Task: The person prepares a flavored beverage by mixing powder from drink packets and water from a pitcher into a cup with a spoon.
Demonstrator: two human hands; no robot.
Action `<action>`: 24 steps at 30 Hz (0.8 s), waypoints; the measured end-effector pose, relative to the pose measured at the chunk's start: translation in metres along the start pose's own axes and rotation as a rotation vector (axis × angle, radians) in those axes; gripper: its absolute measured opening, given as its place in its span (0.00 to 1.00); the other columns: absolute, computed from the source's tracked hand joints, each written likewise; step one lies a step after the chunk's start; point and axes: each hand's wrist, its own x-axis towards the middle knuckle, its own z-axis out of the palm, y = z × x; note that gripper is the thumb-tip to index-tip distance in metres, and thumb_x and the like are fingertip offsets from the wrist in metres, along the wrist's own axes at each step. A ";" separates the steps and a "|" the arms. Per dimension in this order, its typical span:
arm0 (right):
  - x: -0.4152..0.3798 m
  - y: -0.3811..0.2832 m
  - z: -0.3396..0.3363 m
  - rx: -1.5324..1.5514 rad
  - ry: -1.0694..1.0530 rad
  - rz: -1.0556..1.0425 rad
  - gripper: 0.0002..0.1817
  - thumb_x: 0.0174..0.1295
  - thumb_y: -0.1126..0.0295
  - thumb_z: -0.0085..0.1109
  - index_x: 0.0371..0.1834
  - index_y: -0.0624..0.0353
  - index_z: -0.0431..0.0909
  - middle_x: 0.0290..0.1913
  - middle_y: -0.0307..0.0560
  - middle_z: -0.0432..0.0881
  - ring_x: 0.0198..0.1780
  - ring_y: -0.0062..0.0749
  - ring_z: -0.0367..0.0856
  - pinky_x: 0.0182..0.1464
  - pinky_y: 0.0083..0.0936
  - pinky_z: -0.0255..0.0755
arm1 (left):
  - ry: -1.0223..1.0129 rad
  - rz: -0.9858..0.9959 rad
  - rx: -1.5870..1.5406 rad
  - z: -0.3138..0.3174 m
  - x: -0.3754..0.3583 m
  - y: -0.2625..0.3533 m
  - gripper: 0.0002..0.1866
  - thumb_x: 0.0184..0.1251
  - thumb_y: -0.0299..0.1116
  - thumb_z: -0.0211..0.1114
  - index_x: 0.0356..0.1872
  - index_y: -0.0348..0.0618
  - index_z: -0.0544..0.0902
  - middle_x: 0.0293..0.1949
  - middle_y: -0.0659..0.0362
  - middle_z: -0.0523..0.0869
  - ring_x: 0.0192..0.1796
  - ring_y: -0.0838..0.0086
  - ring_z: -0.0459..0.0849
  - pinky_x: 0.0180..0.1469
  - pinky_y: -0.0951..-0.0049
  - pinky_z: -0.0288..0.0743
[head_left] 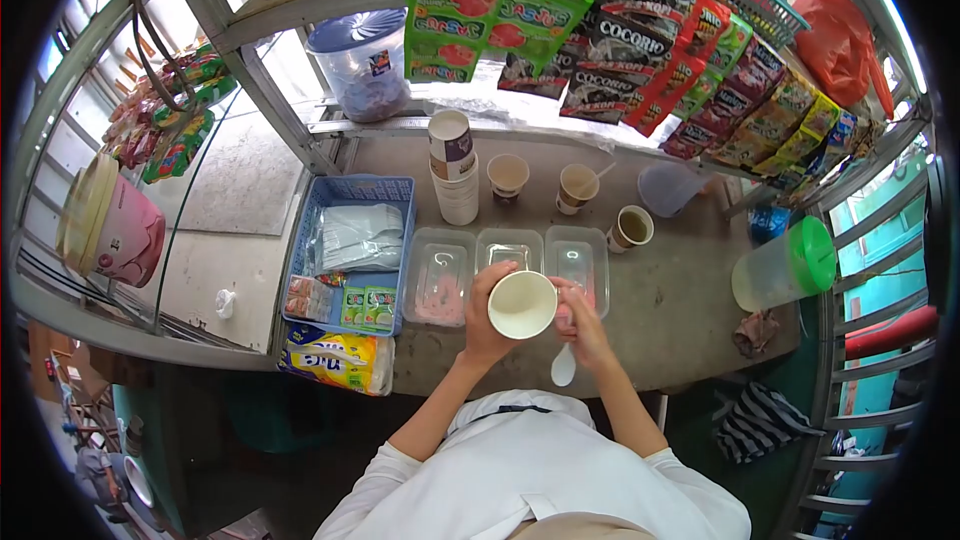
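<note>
Three clear tubs (508,258) lie on the desk (680,310) just beyond the hands, with a blue basket (352,190) to their left and filled cups (578,187) behind. Hanging sachets (625,40) read "COCORIO". The left hand (487,325) grips a white paper cup (521,304), tilted toward the camera; the right hand (585,325) pinches a white spoon (563,367) pointing downward.

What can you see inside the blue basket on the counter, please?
The blue basket holds a clear plastic bag of pale items, with small green sachets and orange-pink packets at its near end. Whatever lies beneath the bag is covered.
</note>
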 end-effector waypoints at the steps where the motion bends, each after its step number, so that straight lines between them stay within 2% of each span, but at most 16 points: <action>1: -0.010 -0.002 -0.005 0.002 0.071 -0.062 0.21 0.73 0.53 0.47 0.60 0.52 0.73 0.34 0.29 0.68 0.21 0.09 0.55 0.21 0.10 0.49 | -0.007 -0.052 0.020 -0.003 -0.008 0.001 0.42 0.36 0.32 0.83 0.58 0.41 0.71 0.55 0.51 0.80 0.58 0.58 0.79 0.59 0.62 0.74; 4: -0.026 -0.003 -0.034 -0.042 0.156 -0.180 0.20 0.74 0.58 0.45 0.55 0.62 0.76 0.33 0.32 0.71 0.22 0.10 0.59 0.22 0.10 0.54 | -0.018 -0.213 -0.001 -0.010 -0.031 0.000 0.43 0.35 0.32 0.84 0.58 0.39 0.71 0.53 0.51 0.81 0.56 0.62 0.81 0.57 0.64 0.76; 5: -0.033 -0.005 -0.040 -0.052 0.200 -0.207 0.20 0.75 0.58 0.44 0.51 0.63 0.79 0.34 0.33 0.70 0.26 0.12 0.63 0.26 0.13 0.59 | -0.013 -0.279 -0.057 -0.012 -0.035 0.000 0.44 0.35 0.32 0.84 0.59 0.39 0.71 0.53 0.52 0.81 0.55 0.63 0.81 0.56 0.65 0.76; 6: -0.035 -0.007 -0.046 -0.102 0.243 -0.269 0.21 0.75 0.57 0.43 0.51 0.63 0.79 0.34 0.33 0.70 0.27 0.12 0.64 0.27 0.13 0.60 | -0.007 -0.345 -0.113 -0.015 -0.039 0.001 0.45 0.34 0.32 0.85 0.59 0.38 0.70 0.52 0.52 0.81 0.54 0.65 0.82 0.54 0.65 0.77; 8: -0.037 -0.012 -0.057 -0.204 0.326 -0.389 0.21 0.75 0.57 0.42 0.53 0.62 0.78 0.35 0.33 0.70 0.30 0.13 0.65 0.29 0.15 0.61 | -0.007 -0.356 -0.102 -0.019 -0.046 -0.001 0.44 0.38 0.37 0.84 0.59 0.36 0.70 0.49 0.53 0.83 0.51 0.67 0.83 0.53 0.67 0.77; 9: -0.032 -0.011 -0.065 -0.371 0.387 -0.552 0.22 0.76 0.55 0.40 0.50 0.61 0.80 0.36 0.35 0.70 0.35 0.14 0.66 0.32 0.16 0.61 | 0.002 -0.362 -0.108 -0.021 -0.053 -0.006 0.44 0.39 0.38 0.83 0.59 0.36 0.70 0.48 0.53 0.83 0.51 0.67 0.84 0.53 0.67 0.77; 12: -0.037 -0.030 -0.078 -0.750 0.549 -0.648 0.23 0.76 0.56 0.41 0.44 0.62 0.83 0.33 0.36 0.71 0.31 0.19 0.69 0.34 0.18 0.66 | 0.048 -0.399 -0.134 -0.019 -0.068 -0.016 0.42 0.42 0.42 0.81 0.58 0.34 0.70 0.46 0.51 0.84 0.48 0.66 0.85 0.52 0.66 0.77; 15: -0.041 -0.040 -0.089 -0.700 0.525 -0.432 0.22 0.76 0.58 0.42 0.44 0.63 0.83 0.29 0.37 0.74 0.29 0.20 0.70 0.33 0.19 0.67 | 0.092 -0.423 -0.111 -0.009 -0.073 -0.014 0.42 0.42 0.41 0.80 0.59 0.35 0.70 0.45 0.51 0.84 0.48 0.65 0.85 0.51 0.66 0.77; 18: -0.032 -0.035 -0.093 -0.666 0.530 -0.612 0.20 0.75 0.60 0.44 0.44 0.63 0.82 0.28 0.39 0.78 0.28 0.19 0.71 0.31 0.19 0.66 | 0.112 -0.419 0.000 0.003 -0.075 -0.005 0.44 0.40 0.40 0.80 0.60 0.35 0.68 0.46 0.50 0.84 0.48 0.63 0.84 0.51 0.65 0.76; 21: -0.025 -0.026 -0.107 -0.617 0.416 -0.538 0.19 0.75 0.61 0.44 0.46 0.63 0.82 0.35 0.42 0.82 0.29 0.19 0.72 0.32 0.19 0.66 | 0.104 -0.356 0.140 0.021 -0.079 0.008 0.45 0.37 0.37 0.81 0.60 0.37 0.68 0.48 0.49 0.81 0.50 0.59 0.83 0.52 0.62 0.76; 24: -0.019 -0.015 -0.123 -0.592 0.268 -0.532 0.20 0.75 0.59 0.44 0.49 0.63 0.81 0.36 0.38 0.81 0.30 0.16 0.71 0.32 0.15 0.63 | 0.075 -0.324 0.213 0.040 -0.087 0.015 0.46 0.33 0.35 0.82 0.60 0.40 0.68 0.50 0.50 0.78 0.52 0.56 0.80 0.53 0.59 0.75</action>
